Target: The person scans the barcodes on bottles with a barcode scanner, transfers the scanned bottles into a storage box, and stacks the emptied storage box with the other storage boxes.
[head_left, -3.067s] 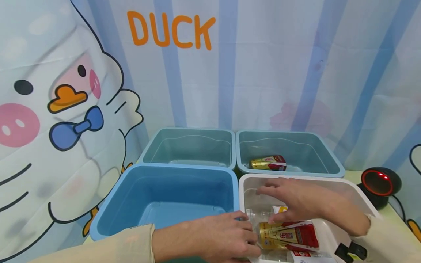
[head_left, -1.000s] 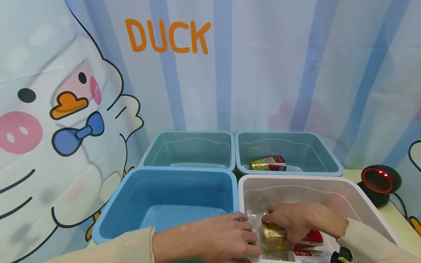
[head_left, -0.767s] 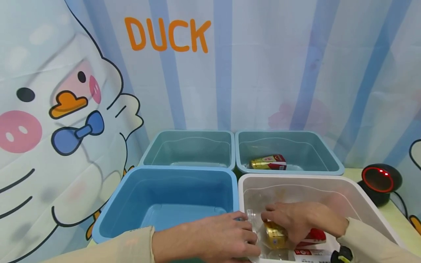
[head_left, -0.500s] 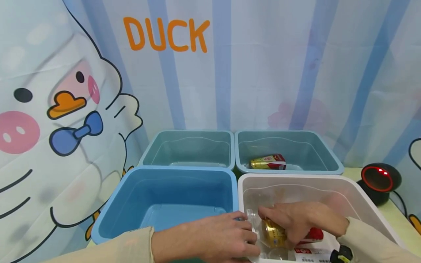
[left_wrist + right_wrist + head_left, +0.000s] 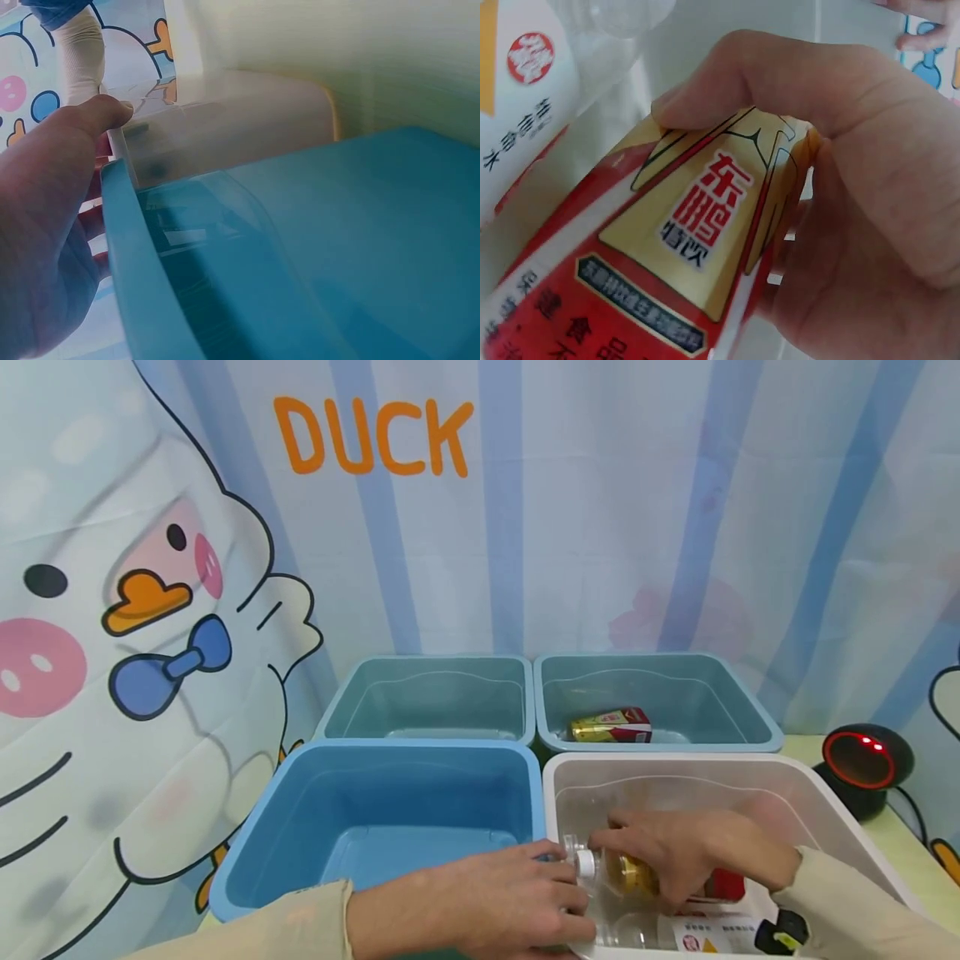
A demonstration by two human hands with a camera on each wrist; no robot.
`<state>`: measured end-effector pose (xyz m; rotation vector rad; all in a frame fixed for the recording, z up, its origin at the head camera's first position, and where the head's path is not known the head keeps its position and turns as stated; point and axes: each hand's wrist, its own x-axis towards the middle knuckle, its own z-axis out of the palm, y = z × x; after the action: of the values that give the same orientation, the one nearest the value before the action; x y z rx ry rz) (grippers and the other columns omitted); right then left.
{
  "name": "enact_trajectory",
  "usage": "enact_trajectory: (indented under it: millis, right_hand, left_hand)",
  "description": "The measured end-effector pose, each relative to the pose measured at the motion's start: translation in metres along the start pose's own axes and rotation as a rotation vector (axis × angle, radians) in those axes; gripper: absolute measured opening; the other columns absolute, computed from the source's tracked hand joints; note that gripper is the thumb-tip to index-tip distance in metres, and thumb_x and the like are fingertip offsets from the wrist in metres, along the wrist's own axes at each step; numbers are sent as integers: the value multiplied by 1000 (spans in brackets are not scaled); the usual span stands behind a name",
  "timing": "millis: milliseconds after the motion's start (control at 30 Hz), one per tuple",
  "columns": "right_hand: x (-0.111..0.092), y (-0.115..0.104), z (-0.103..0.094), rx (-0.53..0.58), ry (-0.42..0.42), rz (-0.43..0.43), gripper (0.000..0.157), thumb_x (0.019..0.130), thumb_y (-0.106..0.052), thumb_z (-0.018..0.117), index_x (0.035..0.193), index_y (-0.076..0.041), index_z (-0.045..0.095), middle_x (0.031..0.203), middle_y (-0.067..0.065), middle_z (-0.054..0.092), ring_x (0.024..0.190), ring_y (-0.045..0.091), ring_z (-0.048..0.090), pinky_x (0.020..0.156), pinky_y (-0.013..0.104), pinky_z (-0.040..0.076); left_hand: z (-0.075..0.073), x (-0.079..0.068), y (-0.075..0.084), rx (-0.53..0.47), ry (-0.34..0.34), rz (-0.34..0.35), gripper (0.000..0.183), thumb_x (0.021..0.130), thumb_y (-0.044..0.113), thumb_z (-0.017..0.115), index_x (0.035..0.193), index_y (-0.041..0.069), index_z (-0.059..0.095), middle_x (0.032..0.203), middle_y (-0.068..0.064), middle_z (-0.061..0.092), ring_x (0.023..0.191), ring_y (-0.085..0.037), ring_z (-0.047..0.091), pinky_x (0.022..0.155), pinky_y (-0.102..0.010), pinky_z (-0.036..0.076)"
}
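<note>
In the head view, my right hand is down inside the white bin. It grips a gold-and-red drink bottle, thumb and fingers around it; in the right wrist view its printed label faces the camera. Just left of it, a white cap sits on a clear bottle neck. A bottle with a white label lies closer to me. My left hand rests over the adjoining bin rims, fingers relaxed and holding nothing. The left wrist view shows its thumb near the blue rim.
A blue bin stands to the left. Behind are two teal bins, and the right one holds another gold-and-red drink container. A black device with a red ring stands at the right. A printed curtain closes the back.
My right hand has gone from hovering with spread fingers to gripping the gold-and-red bottle, which has shifted slightly. The white cap has come into sight. My left hand has stayed on the rims.
</note>
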<state>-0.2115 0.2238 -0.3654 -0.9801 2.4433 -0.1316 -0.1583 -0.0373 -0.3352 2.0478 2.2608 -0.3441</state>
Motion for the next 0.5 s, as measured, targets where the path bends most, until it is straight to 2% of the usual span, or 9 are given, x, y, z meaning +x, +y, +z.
enact_trajectory:
  millis: [200, 400, 500]
  right_hand:
    - [-2, 2, -9, 72, 40, -4, 81, 69, -24, 96, 131, -46, 49, 115, -23, 57, 101, 6, 57, 94, 42, 56]
    - [-5, 2, -22, 87, 101, -11, 70, 71, -25, 96, 122, -42, 51, 111, -21, 58, 98, 7, 59, 90, 38, 58]
    - [-7, 1, -26, 95, 121, -29, 70, 72, -23, 94, 127, -39, 52, 110, -17, 56, 97, 7, 58, 86, 32, 57]
  left_hand:
    - [1, 0, 0, -7, 16, 7, 33, 110, 49, 45, 131, 33, 65, 127, 18, 65, 121, 0, 55, 118, -30, 30]
    - [0, 0, -1, -14, 23, 11, 34, 110, 49, 46, 132, 33, 66, 127, 16, 66, 121, 0, 56, 118, -31, 31]
    - [1, 0, 0, -3, 33, 14, 33, 110, 49, 46, 131, 32, 66, 126, 16, 66, 121, -1, 56, 118, -31, 32]
